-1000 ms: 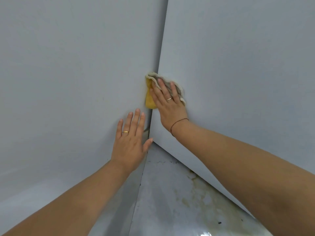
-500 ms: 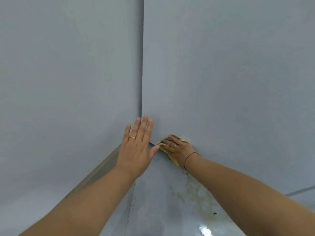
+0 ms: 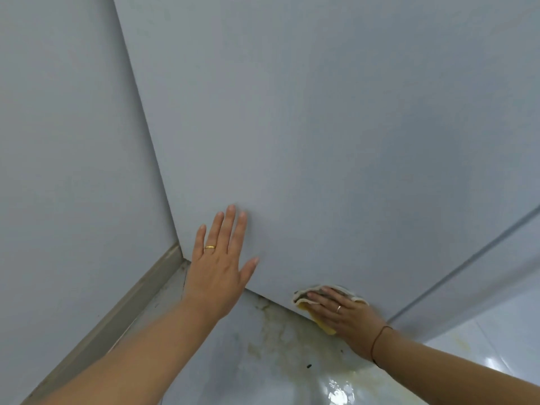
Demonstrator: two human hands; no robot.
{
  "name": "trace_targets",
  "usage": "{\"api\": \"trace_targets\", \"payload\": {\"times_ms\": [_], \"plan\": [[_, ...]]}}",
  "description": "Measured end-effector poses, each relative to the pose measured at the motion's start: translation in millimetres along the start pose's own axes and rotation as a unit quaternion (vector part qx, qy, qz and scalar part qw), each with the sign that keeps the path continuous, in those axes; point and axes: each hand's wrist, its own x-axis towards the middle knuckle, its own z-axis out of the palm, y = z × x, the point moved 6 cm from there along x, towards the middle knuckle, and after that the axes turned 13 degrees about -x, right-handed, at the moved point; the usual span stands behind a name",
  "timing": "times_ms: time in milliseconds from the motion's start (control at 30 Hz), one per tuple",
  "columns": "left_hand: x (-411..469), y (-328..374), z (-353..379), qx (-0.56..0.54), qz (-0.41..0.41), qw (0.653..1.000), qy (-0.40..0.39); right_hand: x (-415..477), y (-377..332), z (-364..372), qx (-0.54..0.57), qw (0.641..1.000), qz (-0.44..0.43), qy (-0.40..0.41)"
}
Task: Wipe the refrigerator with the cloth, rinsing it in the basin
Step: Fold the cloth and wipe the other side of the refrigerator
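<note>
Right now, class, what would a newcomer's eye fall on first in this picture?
The right hand presses a yellow and grey cloth flat against the bottom edge of the grey refrigerator panel, low right. The left hand lies spread flat on the same panel, centre. Below them, yellow-brown stains mark the floor.

A home kitchen corner, most likely — a tall grey refrigerator (image 3: 321,141) stands on a glossy, stained tiled floor (image 3: 277,361); a beige skirting board (image 3: 140,293) lines the plain wall (image 3: 58,141).
</note>
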Motion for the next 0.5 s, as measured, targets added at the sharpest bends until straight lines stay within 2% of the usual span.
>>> {"api": "trace_targets", "payload": {"times_ms": [100,300,500], "plan": [[3.7,19.4,-5.0,-0.009,0.009,1.0,0.012,-39.0,17.4,-2.9,-0.004,0.999,0.032,0.005],[46.3,62.2,-58.0,-0.019,0.035,0.996,0.084,-106.6,107.0,-60.6,-0.002,0.979,0.148,0.144],[104.5,96.6,-134.7,-0.003,0.066,0.986,0.153,-135.8,204.9,-135.0,-0.065,0.948,0.23,0.21]]}}
